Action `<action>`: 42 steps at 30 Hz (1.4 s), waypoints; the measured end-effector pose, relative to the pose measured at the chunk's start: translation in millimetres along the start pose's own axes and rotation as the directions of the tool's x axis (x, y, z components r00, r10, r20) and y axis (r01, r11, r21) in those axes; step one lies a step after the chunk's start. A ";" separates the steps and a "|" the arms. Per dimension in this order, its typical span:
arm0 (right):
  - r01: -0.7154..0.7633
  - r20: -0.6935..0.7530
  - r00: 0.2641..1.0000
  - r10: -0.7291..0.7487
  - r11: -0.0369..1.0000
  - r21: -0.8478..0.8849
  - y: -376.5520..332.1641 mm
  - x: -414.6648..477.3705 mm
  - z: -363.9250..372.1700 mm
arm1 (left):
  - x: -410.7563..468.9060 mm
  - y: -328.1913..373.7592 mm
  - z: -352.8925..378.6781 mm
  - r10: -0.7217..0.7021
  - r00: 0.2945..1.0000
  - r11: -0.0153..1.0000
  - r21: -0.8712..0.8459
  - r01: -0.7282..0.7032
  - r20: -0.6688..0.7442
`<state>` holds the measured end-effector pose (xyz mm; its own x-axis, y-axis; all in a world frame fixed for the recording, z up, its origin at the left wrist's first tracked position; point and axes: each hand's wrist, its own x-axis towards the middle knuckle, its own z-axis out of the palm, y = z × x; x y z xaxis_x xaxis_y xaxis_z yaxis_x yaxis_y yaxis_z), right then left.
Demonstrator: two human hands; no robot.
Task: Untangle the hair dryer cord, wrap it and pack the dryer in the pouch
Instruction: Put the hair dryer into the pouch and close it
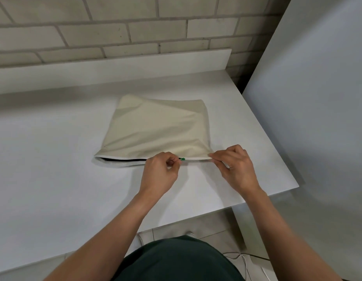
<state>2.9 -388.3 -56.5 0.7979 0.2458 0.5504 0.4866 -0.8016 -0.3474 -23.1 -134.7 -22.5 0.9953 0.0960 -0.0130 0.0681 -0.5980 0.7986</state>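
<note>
A cream fabric pouch (155, 128) lies on the white table (54, 169), bulging as if something is inside; the hair dryer and its cord are hidden. Along the pouch's near edge runs a zipper with a green pull (182, 158). Left of the pull the opening gapes dark; right of it the edge lies together. My left hand (161, 173) pinches the green pull with thumb and fingers. My right hand (237, 165) pinches the pouch's near right corner at the zipper end.
A brick wall with a white ledge (115, 65) runs behind the table. A white panel (318, 98) stands at the right. The table's right edge is close to my right hand. White cables (243, 258) lie on the floor below.
</note>
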 end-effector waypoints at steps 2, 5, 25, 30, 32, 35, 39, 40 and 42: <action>-0.010 -0.003 1.000 0.010 1.000 -0.010 2.0 -2.1 -3.3 | -2.9 -8.2 -8.5 -0.006 0.999 1.000 -0.003 0.005 -0.039; -0.005 0.069 0.998 0.007 0.999 -0.037 1.7 -2.2 -5.0 | -8.7 -14.6 -18.8 -0.015 0.997 1.000 -0.020 0.014 -0.078; 0.198 0.098 0.977 -0.188 0.975 -0.104 -91.7 31.5 49.2 | -17.4 -22.5 -42.6 -0.023 0.993 0.999 -0.032 0.019 -0.119; 0.241 0.104 0.967 -0.231 0.966 -0.095 -87.0 26.8 47.9 | -22.0 -38.2 -57.1 -0.055 0.987 0.998 -0.022 0.052 -0.151; 0.259 0.118 0.961 -0.249 0.962 -0.085 -86.2 25.7 47.3 | -24.1 -43.8 -64.7 -0.071 0.982 0.997 -0.013 0.070 -0.175; 0.278 0.169 0.950 -0.263 0.958 -0.072 -79.5 22.6 48.1 | -27.1 -52.8 -76.3 -0.095 0.973 0.995 -0.004 0.097 -0.212; 0.265 0.289 0.927 -0.239 0.963 -0.054 -70.2 20.5 41.9 | -32.1 -65.6 -88.4 -0.108 0.961 0.993 0.020 0.117 -0.256; 0.261 0.306 0.923 -0.235 0.964 -0.046 -72.2 22.4 39.0 | -34.0 -67.1 -90.2 -0.105 0.960 0.993 0.021 0.114 -0.261; 0.268 0.303 0.920 -0.248 0.963 -0.028 -85.2 29.3 36.4 | -37.7 -68.6 -93.8 -0.096 0.956 0.995 0.013 0.103 -0.276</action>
<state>-2.2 -292.9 -38.4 0.7217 0.5899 0.3622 0.6726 -0.7213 -0.1654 -71.8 -22.6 -20.4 0.9264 0.3687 0.0772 0.1713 -0.5949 0.7854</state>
